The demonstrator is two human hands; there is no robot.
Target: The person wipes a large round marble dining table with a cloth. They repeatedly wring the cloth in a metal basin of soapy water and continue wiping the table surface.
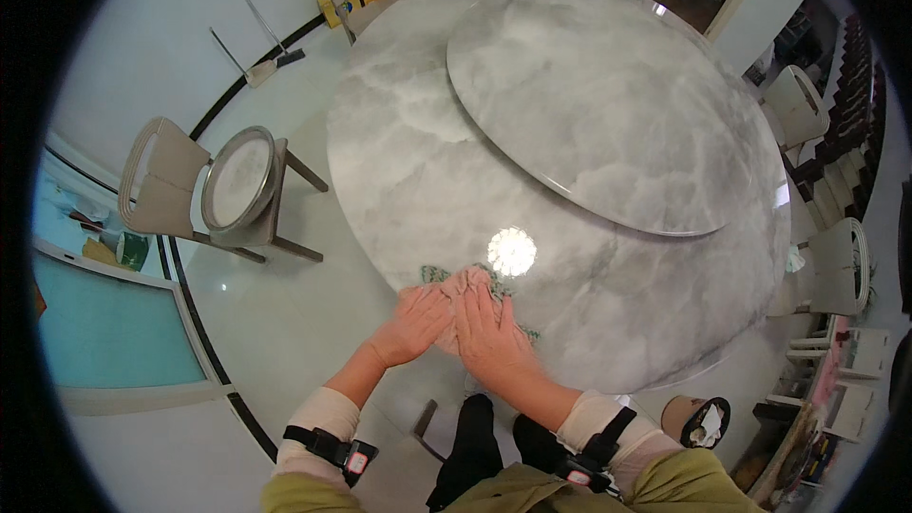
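A pink cloth (449,331) with green patterned edges lies bunched on the near left rim of a round, marble-patterned table (406,178). My left hand (415,320) presses on the cloth's left side, fingers stretched forward over it. Just to its right, my right hand (491,335) lies flat on the same cloth, its fingers slightly spread. The cloth's underside and both palms are hidden. A round turntable (591,107) of the same pattern sits on the table beyond my hands.
At left a chair (167,178) bears a metal basin (239,178). A dustpan (261,73) and broom (290,57) lean near the wall. More chairs (837,267) stand at right. A waste bin (680,419) is on the floor at lower right, near a cluttered shelf (819,399).
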